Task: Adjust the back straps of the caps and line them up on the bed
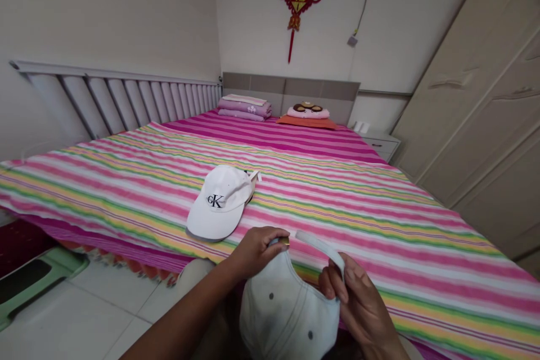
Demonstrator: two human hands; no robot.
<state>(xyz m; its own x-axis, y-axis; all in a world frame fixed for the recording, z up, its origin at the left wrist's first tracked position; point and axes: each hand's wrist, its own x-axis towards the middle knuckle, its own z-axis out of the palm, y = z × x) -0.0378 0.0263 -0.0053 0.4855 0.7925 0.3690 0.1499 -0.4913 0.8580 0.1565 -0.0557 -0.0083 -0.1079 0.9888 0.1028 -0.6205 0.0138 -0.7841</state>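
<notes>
A pale cap [287,309] sits at the bottom middle, held up by its back strap [318,247]: the left hand [253,253] shuts on the gold buckle [284,241], the right hand [358,309] pinches the loose end (so the strap is pulled out). A white cap [219,202] lies ahead on the striped bed cover [379,236].

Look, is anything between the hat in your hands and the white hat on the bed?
No, nothing visible stands in the way. Only the striped bedspread lies under the gap between the pale cap, held by your left hand and right hand, and the white CK cap.
</notes>
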